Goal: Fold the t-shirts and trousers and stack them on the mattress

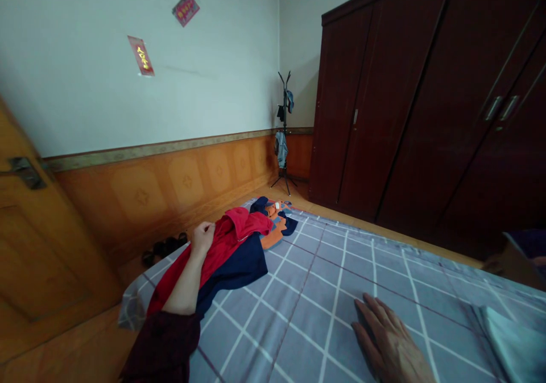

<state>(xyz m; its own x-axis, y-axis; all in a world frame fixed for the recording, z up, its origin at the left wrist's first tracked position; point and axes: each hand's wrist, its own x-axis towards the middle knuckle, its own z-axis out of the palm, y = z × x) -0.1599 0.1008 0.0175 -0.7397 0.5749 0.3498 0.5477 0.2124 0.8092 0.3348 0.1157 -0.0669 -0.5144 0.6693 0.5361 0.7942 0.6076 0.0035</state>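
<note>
A red garment (222, 246) lies over a dark navy garment (239, 266) on the left part of a bed with a grey checked sheet (315, 292). My left hand (203, 236) is closed on the upper left edge of the red garment. Just beyond it is an orange and navy garment (275, 227), spread near the bed's far corner. My right hand (384, 334) is over the sheet at the lower right, palm down, fingers slightly apart, with nothing in it.
Pale folded cloth (514, 340) lies at the bed's right edge. Dark red wardrobes (405, 99) line the far right. A black coat rack (285, 124) stands in the corner. Dark shoes (164, 248) are on the floor beside the bed, near a wooden door (46, 246).
</note>
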